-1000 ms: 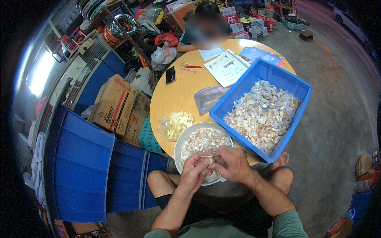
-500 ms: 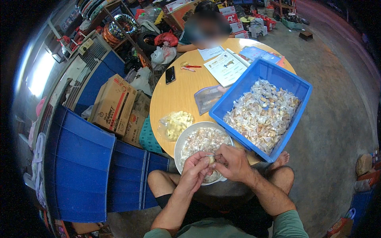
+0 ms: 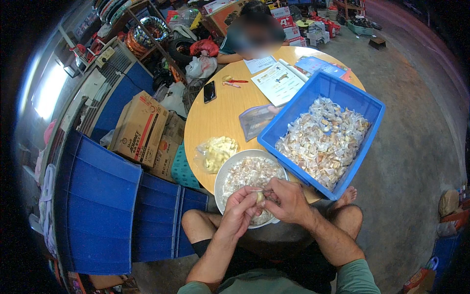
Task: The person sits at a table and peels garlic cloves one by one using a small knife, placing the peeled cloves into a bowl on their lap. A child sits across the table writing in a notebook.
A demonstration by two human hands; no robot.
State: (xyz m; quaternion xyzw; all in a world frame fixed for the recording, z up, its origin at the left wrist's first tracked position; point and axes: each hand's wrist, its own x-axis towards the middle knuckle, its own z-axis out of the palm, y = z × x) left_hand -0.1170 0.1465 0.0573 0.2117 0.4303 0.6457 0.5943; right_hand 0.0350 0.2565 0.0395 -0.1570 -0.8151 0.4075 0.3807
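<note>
Over a white bowl [image 3: 220,183] of loose garlic cloves and papery skins, my two hands meet. My left hand [image 3: 238,210] pinches a pale garlic clove [image 3: 260,197] between thumb and fingers. My right hand [image 3: 289,201] is closed against the clove's right side, its thumb pressed close to it. A thin, shiny sliver shows above the clove between the hands; it is too small to name. Left of the bowl lies a clear plastic bag [image 3: 218,153] of peeled cloves. To the right, a blue plastic crate [image 3: 378,110] holds many unpeeled cloves and skins.
The round wooden table [image 3: 215,120] carries a phone [image 3: 209,92], a red pen [image 3: 238,81], an open workbook [image 3: 279,84] and a clear zip pouch [image 3: 254,122]. Another person [image 3: 230,46] sits at the far side. Cardboard boxes [image 3: 139,128] and blue panels [image 3: 100,201] stand at left.
Both hands stay over the bowl with the clove between them. Only slight finger movement shows.
</note>
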